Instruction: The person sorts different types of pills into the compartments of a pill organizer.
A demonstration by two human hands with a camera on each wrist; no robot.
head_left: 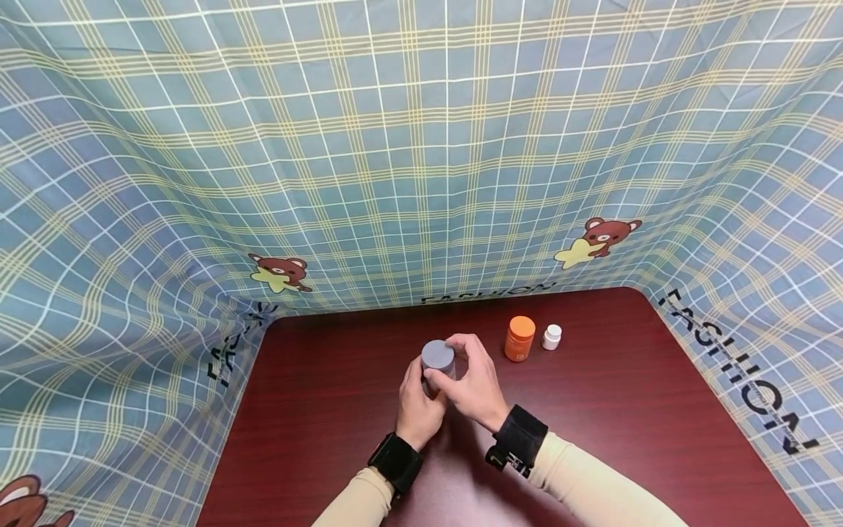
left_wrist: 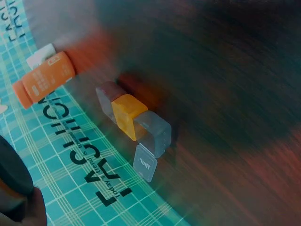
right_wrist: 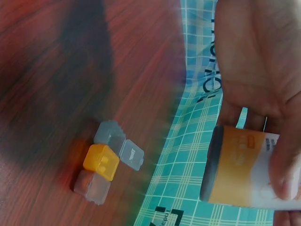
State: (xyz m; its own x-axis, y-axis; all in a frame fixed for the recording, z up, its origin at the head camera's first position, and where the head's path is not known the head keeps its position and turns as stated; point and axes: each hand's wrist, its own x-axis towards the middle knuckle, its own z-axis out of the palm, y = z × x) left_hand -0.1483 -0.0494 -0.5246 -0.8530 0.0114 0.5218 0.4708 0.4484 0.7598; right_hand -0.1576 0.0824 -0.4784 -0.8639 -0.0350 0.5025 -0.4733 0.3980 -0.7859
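Observation:
A bottle with a grey lid (head_left: 437,354) is held above the table in front of me. My left hand (head_left: 419,410) grips its side. The thumb and fingers of my right hand (head_left: 476,380) are curled round it near the lid's rim. In the right wrist view the bottle's label (right_wrist: 242,165) is yellow-orange and white. A three-part pill box (left_wrist: 131,117) lies on the table, its middle part yellow and the outer two clear. One clear end part has its lid (right_wrist: 131,154) flipped open. The pill box cannot be made out in the head view.
An orange bottle (head_left: 520,339) and a small white bottle (head_left: 552,337) stand side by side to the right, toward the table's back edge. The dark red table (head_left: 316,410) is bordered by a checked cloth (head_left: 408,183) at the back and sides.

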